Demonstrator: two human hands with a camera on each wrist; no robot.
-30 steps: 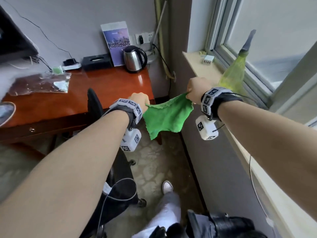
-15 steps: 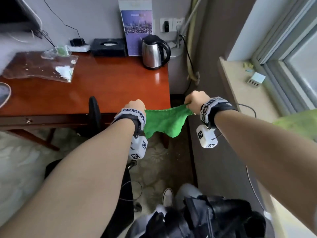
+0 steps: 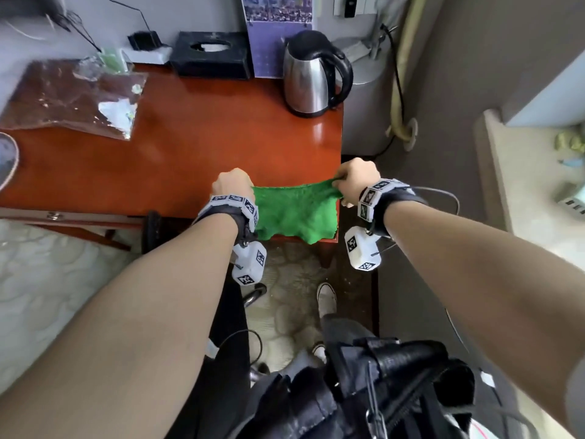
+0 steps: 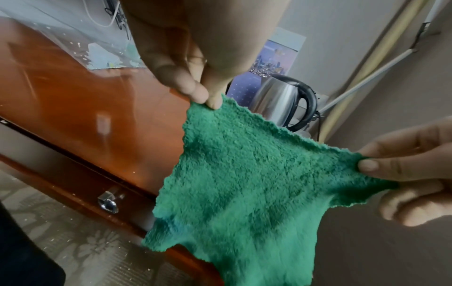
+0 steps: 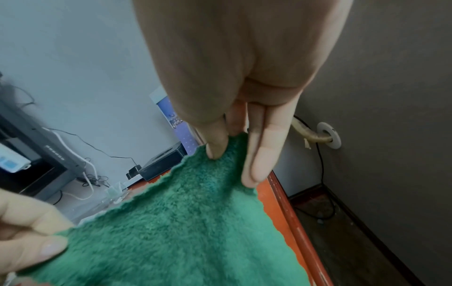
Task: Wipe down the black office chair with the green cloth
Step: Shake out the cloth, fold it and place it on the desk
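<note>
The cloth [image 3: 296,213] was bright green, the desk [image 3: 190,147] glossy reddish-brown, the kettle [image 3: 311,76] silver with a black handle.

The green cloth [image 3: 296,213], a fluffy terry square with wavy edges, hangs spread between the two hands, its top edge pulled taut from the left hand [image 3: 231,183] to the right hand [image 3: 356,179], each pinching an upper corner. Its lower part droops loose below them. The black office chair [image 3: 155,228] shows only partly, below and left of the left hand.
</note>
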